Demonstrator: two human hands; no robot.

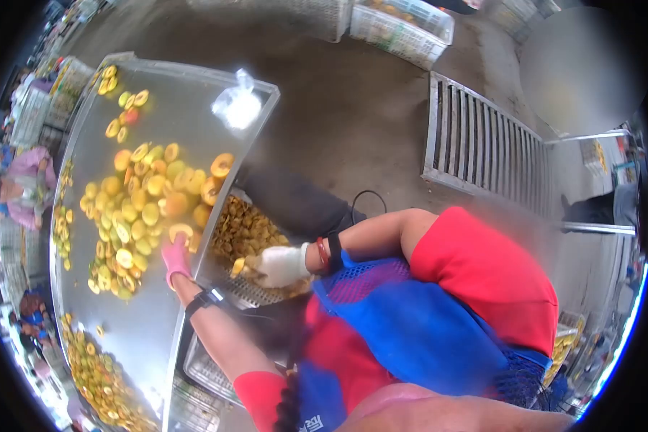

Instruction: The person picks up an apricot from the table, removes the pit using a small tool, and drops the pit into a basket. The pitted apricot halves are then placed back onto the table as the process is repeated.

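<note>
My left hand (174, 261), in a pink glove, is closed on a halved peach (181, 230) at the near edge of the metal table (140, 317). A pile of yellow peach halves (147, 191) lies just beyond it, some with hollow centres showing. My right hand (282, 266), in a white glove, is over a crate of brownish-yellow pieces (241, 230) beside the table. Its fingers are curled, and a yellow piece (238, 267) shows at their tips. Exactly what that piece is, I cannot make out.
More fruit (97, 374) lies at the table's lower end, and a clear plastic bag (239, 104) near its far corner. A slatted metal rack (482, 137) and a white crate (403, 32) stand on the floor. Another person (32, 183) works across the table.
</note>
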